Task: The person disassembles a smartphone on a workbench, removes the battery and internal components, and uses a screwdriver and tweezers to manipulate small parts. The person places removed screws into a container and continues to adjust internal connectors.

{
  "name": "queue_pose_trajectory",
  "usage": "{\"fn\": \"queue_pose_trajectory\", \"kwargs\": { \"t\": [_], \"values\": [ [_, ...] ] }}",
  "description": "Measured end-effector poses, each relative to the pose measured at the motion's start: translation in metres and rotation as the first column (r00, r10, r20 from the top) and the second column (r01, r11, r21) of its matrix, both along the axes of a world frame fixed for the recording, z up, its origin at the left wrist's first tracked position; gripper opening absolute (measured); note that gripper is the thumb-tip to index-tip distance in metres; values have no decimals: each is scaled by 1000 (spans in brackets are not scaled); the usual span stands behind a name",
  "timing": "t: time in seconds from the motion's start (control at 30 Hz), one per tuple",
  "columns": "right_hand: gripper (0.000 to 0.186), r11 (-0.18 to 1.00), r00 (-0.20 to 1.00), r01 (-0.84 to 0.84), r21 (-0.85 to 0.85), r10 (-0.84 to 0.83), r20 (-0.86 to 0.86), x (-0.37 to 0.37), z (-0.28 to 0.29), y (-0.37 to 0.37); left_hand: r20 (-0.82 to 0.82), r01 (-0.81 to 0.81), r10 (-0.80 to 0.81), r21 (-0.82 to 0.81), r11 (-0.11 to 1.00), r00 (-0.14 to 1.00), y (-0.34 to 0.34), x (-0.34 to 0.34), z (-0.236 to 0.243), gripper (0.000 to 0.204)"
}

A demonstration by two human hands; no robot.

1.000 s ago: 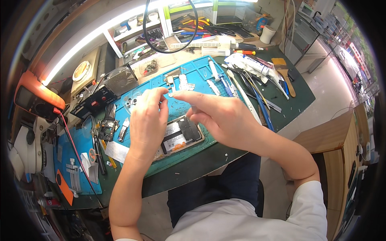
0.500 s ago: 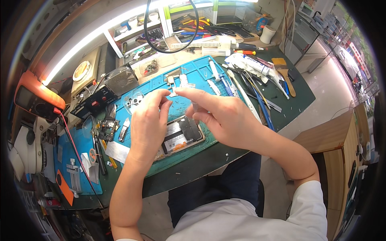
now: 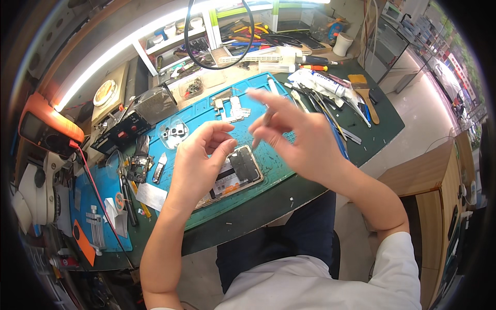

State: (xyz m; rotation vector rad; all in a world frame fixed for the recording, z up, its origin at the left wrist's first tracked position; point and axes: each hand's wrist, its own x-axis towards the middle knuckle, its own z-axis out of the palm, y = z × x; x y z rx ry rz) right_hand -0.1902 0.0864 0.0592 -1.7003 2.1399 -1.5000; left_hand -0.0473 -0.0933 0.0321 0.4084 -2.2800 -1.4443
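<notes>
My left hand (image 3: 199, 160) hovers over an opened phone (image 3: 238, 173) that lies on the blue work mat (image 3: 274, 163). Its thumb and forefinger are curled and apart, and I see nothing between them. My right hand (image 3: 299, 137) is raised over the mat's far right part, forefinger stretched out. A thin metal tool (image 3: 264, 120) is tucked between its other fingers. Small metal parts (image 3: 232, 109) lie on the mat beyond both hands.
A clear dish of small parts (image 3: 174, 132) sits left of my hands. Loose tools (image 3: 323, 101), a glue tube (image 3: 323, 81) and a brush (image 3: 364, 90) lie at the right. An orange meter (image 3: 46, 126) and a microscope (image 3: 31, 191) stand at the left. A black cable loop (image 3: 192, 49) hangs at the back.
The two hands were pinched together over a small pale piece. Now the right hand has lifted away up and to the right, and the left hand has dropped slightly and uncurled.
</notes>
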Motion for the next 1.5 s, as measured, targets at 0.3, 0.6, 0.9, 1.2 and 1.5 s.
{"fn": "queue_pose_trajectory", "kwargs": {
  "t": [0.3,0.6,0.9,1.2,1.5],
  "values": [
    [51,975,948,29,-219,43,317,-6,2,-3,-40,73,-62,413,908,997,0,2,6,34],
    [47,972,919,44,-230,51,392,-6,1,-8,-56,21,4,449,893,998,2,1,10,35],
    [33,973,862,-38,-226,147,485,-10,0,-15,-4,-31,36,448,894,999,-1,2,7,32],
    [32,998,991,-57,-29,54,-119,-10,-14,-26,190,11,-23,65,998,982,1,3,-8,30],
    [34,997,985,-43,62,52,-165,-6,-8,-27,207,20,-21,3,1000,978,3,5,-5,32]
  ]
}}
